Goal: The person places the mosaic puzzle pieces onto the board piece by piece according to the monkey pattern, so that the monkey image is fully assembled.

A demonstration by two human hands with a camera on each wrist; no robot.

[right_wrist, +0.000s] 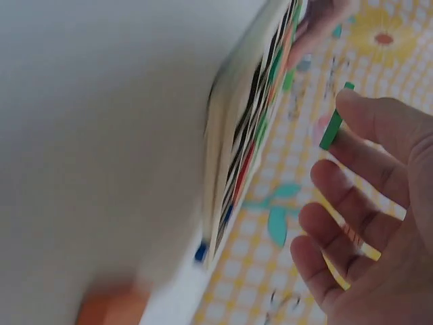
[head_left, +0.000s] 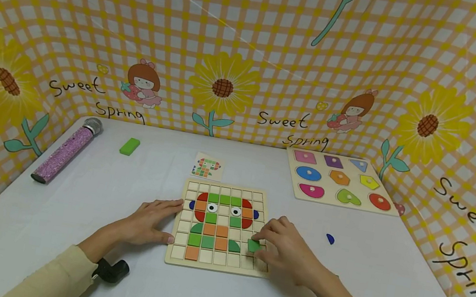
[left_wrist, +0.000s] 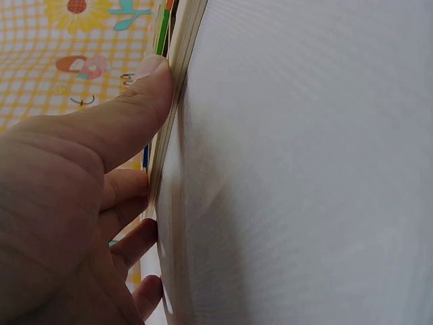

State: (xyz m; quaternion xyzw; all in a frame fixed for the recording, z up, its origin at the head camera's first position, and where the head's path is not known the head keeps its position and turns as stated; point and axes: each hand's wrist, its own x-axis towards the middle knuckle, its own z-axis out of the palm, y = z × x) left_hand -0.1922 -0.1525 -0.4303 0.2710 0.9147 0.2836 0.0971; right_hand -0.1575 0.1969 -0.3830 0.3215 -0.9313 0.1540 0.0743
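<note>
A wooden grid board point(head_left: 183, 225) lies on the white table with red, orange, green, white and blue tiles set in its squares. At the board's left edge my left hand point(head_left: 144, 222) touches the side with thumb and fingertips, fingers spread along it; the left wrist view shows the thumb point(left_wrist: 135, 105) against the rim. Over the board's right side, my right hand point(head_left: 289, 250) pinches a green tile point(right_wrist: 333, 122) between thumb and index finger. That tile is held above the board, its remaining fingers apart from it. A green quarter-round tile point(head_left: 234, 246) sits just left of it.
Behind the board lies a picture card point(head_left: 208, 166). A shape puzzle board point(head_left: 300, 195) is at the back right, with a blue half-round piece point(head_left: 330, 239) in front. A green block point(head_left: 130, 146) and a pink glittery microphone point(head_left: 67, 150) are on the left.
</note>
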